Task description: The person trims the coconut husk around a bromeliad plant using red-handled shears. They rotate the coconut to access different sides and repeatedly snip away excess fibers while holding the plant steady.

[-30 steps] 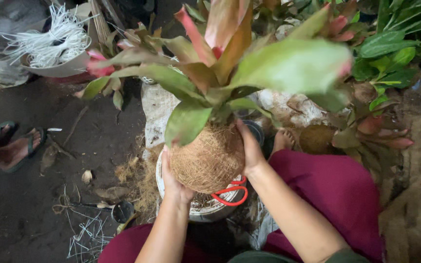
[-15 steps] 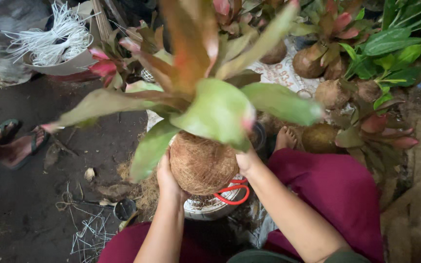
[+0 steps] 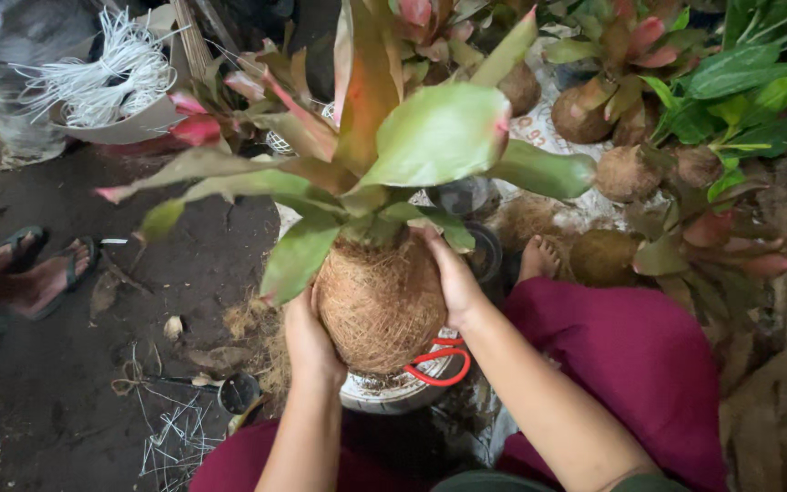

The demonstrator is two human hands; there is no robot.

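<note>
Head view: left hand [image 3: 310,339] cupped against the left side of a fibre-wrapped root ball [image 3: 380,305], fingers wrapped on it; right hand [image 3: 453,278] pressed flat along its right side, fingers spread over the husk. Ball held upright above a white bowl [image 3: 393,392] with red-handled scissors [image 3: 439,363], broad green and reddish leaves [image 3: 439,137] fanning overhead. More wrapped plants [image 3: 626,173] beyond, white string bundle [image 3: 93,77] far left.
</note>
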